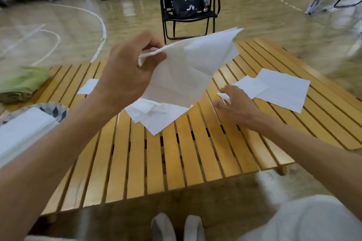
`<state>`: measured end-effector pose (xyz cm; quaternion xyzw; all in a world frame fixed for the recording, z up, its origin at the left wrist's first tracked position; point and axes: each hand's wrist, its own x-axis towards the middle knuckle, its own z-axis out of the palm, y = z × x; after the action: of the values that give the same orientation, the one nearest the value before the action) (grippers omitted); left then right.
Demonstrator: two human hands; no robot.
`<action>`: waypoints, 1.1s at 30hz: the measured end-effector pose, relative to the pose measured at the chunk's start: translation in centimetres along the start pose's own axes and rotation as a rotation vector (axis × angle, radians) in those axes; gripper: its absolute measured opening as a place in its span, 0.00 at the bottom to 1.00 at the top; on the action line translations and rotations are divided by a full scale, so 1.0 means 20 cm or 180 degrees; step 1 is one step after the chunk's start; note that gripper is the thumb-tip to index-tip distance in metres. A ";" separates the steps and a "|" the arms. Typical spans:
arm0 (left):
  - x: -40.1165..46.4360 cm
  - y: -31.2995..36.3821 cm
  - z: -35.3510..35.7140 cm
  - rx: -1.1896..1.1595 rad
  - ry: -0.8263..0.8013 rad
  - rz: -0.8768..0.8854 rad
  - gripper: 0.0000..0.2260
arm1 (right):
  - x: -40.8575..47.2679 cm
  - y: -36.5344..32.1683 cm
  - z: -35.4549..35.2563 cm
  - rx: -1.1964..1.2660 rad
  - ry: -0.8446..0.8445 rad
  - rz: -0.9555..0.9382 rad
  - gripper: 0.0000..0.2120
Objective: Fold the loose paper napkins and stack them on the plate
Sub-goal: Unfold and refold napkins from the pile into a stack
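Observation:
My left hand (pixel 129 76) is raised over the slatted wooden table (pixel 176 162) and pinches one corner of a white paper napkin (pixel 188 70), which hangs unfolded in the air. Under it lies a loose heap of white napkins (pixel 156 117). My right hand (pixel 235 105) rests low on the table with its fingers at the crumpled corner of a flat napkin (pixel 248 87); a larger flat napkin (pixel 282 90) lies just beyond. At the left edge, a patterned plate (pixel 56 109) carries a stack of folded napkins (pixel 21 129).
A green folded cloth (pixel 21 82) sits at the table's far left. Another small napkin (pixel 88 86) lies behind my left forearm. Beyond the table stands a black folding chair (pixel 188 19) with a black bag on it. My feet and knee show below the table's near edge.

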<state>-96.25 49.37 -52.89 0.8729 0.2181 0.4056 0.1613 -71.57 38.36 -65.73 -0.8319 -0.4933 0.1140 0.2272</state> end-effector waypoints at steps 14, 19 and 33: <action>-0.35 -0.75 -0.14 0.1284 -0.0420 -0.1084 0.01 | -0.21 -0.49 0.11 0.0738 -0.0631 -0.0137 0.21; -0.43 -0.84 -0.03 0.1460 -0.0903 -0.1434 0.10 | -0.26 -0.48 0.14 0.0658 -0.0766 -0.0121 0.20; -0.74 -0.22 -0.02 0.0540 -0.1000 0.0005 0.20 | -0.42 -0.55 0.07 0.3611 -0.0995 0.1358 0.16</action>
<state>-106.24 45.53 -64.09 0.9361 0.2230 0.2445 0.1189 -84.83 35.90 -61.83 -0.6354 -0.2065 0.5213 0.5309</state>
